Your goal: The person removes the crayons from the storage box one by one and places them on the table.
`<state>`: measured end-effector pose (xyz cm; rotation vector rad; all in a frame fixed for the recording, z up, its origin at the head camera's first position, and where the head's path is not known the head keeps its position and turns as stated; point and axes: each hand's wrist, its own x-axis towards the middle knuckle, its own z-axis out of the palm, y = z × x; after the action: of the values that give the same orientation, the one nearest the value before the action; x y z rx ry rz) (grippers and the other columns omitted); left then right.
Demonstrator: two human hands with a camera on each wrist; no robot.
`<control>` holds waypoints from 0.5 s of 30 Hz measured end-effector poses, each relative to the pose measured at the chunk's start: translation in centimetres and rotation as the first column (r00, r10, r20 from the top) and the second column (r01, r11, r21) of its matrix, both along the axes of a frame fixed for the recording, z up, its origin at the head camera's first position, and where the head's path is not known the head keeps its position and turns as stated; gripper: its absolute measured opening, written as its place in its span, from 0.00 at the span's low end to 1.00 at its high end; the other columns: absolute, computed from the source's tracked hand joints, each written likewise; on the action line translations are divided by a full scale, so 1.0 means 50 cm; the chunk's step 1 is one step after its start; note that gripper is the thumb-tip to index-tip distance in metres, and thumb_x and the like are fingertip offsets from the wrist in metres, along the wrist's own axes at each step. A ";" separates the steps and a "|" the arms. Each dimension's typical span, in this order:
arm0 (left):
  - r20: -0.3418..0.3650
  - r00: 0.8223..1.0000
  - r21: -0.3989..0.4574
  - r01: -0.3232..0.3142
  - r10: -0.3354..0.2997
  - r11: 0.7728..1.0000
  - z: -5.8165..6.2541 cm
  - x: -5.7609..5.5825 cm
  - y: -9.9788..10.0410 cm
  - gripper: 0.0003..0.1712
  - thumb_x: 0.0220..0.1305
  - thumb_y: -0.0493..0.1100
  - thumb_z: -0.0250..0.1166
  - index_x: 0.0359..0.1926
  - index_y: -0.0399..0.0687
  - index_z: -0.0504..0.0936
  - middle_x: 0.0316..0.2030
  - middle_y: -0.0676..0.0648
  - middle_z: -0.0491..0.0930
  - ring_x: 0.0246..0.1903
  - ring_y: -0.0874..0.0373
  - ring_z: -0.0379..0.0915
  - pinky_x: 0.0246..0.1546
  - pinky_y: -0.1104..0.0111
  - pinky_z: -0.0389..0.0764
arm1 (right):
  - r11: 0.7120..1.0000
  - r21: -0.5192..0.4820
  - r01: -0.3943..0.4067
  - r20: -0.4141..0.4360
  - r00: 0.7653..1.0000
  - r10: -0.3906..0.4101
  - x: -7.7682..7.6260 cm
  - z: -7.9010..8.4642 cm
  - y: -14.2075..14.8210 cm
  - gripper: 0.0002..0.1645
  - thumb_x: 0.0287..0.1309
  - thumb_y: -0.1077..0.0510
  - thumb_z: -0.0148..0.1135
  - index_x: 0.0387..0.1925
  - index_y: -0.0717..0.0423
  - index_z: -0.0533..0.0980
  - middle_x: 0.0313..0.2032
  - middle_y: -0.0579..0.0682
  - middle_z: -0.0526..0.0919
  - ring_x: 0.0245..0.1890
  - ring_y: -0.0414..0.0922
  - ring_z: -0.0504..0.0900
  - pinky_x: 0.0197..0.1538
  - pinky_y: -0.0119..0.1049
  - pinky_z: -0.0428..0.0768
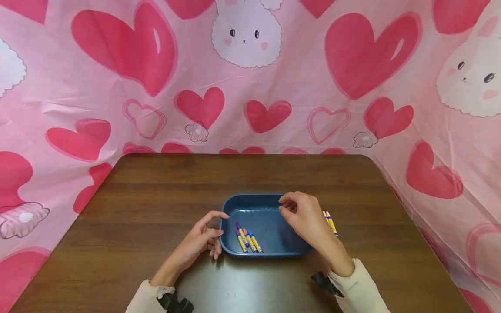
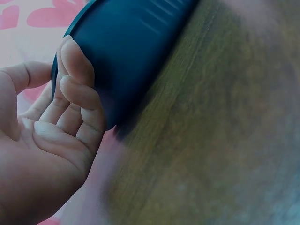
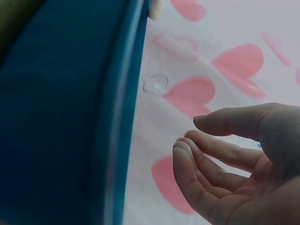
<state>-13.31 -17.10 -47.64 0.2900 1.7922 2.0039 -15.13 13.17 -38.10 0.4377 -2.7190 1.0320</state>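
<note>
A dark blue tray with a raised rim sits on the wooden table. Several crayons in yellow wrappers lie in its left part, with purple, pink and blue tips. My left hand holds the tray's left end, the index finger over the rim and the other fingers outside; in the left wrist view those fingers curl against the outer wall. My right hand hovers above the tray's right side, fingers loosely bent and holding nothing. The right wrist view also shows a gap between thumb and fingertips.
Beyond my right hand, more yellow-wrapped crayons lie on the table, partly hidden by the hand. A pink cloth with hearts and rabbits hangs around the table's back and sides.
</note>
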 end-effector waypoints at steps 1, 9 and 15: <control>0.000 1.000 -0.001 0.003 -0.003 1.000 0.000 0.000 0.000 0.24 0.74 0.37 0.53 0.68 0.44 0.62 0.19 0.44 0.80 0.17 0.54 0.77 0.19 0.69 0.75 | 1.000 0.004 -0.007 0.018 1.000 0.007 0.001 -0.003 -0.007 0.07 0.52 0.65 0.72 0.36 0.57 0.85 0.28 0.45 0.83 0.28 0.39 0.77 0.35 0.34 0.80; -0.014 1.000 -0.008 -0.002 0.002 1.000 0.003 0.001 -0.001 0.24 0.74 0.38 0.53 0.68 0.44 0.61 0.19 0.44 0.80 0.17 0.54 0.77 0.19 0.69 0.75 | 0.998 0.014 -0.065 0.120 0.991 0.063 0.010 -0.033 -0.051 0.08 0.52 0.65 0.73 0.36 0.57 0.84 0.29 0.44 0.82 0.28 0.37 0.77 0.35 0.31 0.81; -0.011 1.000 -0.007 0.005 -0.005 1.000 0.004 0.002 -0.002 0.25 0.74 0.39 0.54 0.68 0.43 0.61 0.19 0.44 0.80 0.17 0.55 0.77 0.19 0.69 0.75 | 0.993 0.032 -0.113 0.173 0.979 0.105 0.008 -0.059 -0.067 0.09 0.55 0.64 0.71 0.39 0.59 0.84 0.30 0.45 0.82 0.29 0.38 0.76 0.36 0.31 0.80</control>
<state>-13.22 -17.18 -47.46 0.3037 1.8033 1.9957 -14.73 9.83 -41.07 0.5340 -2.9021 1.0886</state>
